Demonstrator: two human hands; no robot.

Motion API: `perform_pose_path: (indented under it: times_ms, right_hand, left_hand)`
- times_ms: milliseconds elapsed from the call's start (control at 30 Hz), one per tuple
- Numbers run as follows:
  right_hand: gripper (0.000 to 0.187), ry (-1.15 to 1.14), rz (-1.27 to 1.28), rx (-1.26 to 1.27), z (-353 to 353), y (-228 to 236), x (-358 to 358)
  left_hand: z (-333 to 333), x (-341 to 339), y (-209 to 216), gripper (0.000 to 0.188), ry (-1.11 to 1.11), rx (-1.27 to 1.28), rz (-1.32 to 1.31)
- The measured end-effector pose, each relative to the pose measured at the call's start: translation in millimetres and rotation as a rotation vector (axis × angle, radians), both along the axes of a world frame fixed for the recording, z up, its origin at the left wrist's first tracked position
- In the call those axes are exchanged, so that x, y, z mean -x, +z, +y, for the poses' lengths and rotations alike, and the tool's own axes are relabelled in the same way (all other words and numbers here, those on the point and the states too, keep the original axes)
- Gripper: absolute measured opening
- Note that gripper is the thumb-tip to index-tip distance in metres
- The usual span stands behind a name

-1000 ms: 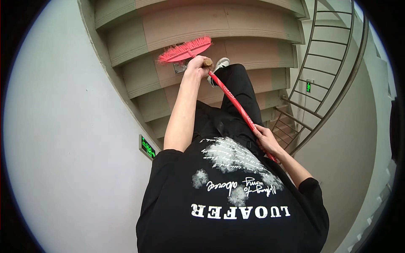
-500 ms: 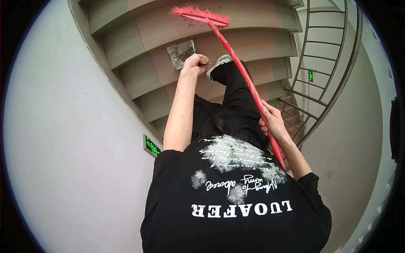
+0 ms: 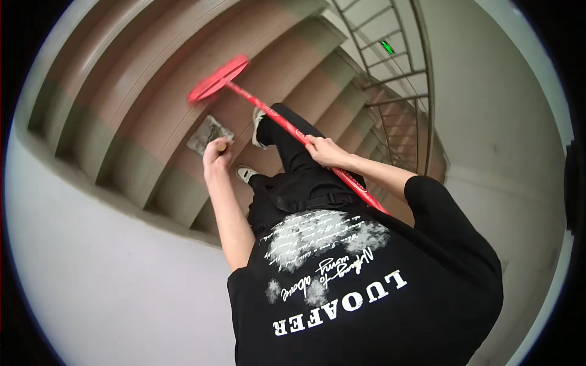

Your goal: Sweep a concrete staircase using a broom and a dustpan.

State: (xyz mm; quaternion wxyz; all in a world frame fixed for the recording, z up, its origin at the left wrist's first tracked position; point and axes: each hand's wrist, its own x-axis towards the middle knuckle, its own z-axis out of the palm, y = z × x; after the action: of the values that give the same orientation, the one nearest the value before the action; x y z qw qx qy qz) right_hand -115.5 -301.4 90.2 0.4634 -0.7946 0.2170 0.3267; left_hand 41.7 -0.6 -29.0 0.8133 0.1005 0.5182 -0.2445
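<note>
My left hand (image 3: 217, 157) is closed round the wooden handle (image 3: 221, 147) of a dustpan, its round end facing up. The grey, dirt-marked pan (image 3: 209, 129) shows just beyond the fist, over the stairs. In my right hand (image 3: 325, 151) is a red broom (image 3: 287, 126), its fingers wrapped round the long pole. The pole slants from my right side across my leg to the far left. Slightly blurred, the broom's red head (image 3: 218, 78) lies over a step farther off than the pan.
Curving stairs (image 3: 165, 91) with brownish and greenish treads fill the far left and middle. A metal railing (image 3: 427, 91) runs along the right side. A pale wall (image 3: 110, 256) bounds the stairs at left. My light shoes (image 3: 259, 127) stand on the steps.
My view has turned, so the stairs and railing appear shifted left. The broom's pole now slants more to the left, with its head nearly straight beyond the pan. Both hands keep their holds.
</note>
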Motion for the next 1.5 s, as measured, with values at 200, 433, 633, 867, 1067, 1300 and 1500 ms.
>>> perform_pose_path:
  times_ms: [200,433,633,867,1067,1300,1500]
  right_hand:
    - [0.031,-0.004,0.197,-0.217,-29.4,33.1,35.0]
    - [0.043,-0.238,0.152,-0.412,-58.4,27.9,52.5]
    - [0.019,-0.805,0.248,-0.722,-68.5,-76.9,45.0]
    - [0.011,-1.032,0.244,-0.712,-133.4,-134.8,52.5]
    - [0.023,-0.988,0.096,-0.522,-196.9,-155.6,21.9]
    - [0.003,-1.16,0.011,-0.462,-230.5,-200.9,-124.8]
    - [0.014,-1.146,0.059,-0.232,-180.7,-225.1,-269.9]
  left_hand:
    - [10.9,-25.7,19.5,0.02,-0.119,-0.008,-0.012]
    - [28.0,-18.8,57.2,0.019,-0.053,0.105,0.091]
    - [78.8,39.2,28.5,0.023,-0.04,0.029,-0.04]
    - [102.3,118.0,57.1,0.016,0.078,0.004,0.043]
    - [88.3,161.2,73.5,0.012,0.217,-0.158,-0.013]
    - [33.0,209.9,104.2,0.013,0.29,-0.251,-0.073]
    - [33.1,294.7,117.8,0.017,0.381,-0.313,-0.147]
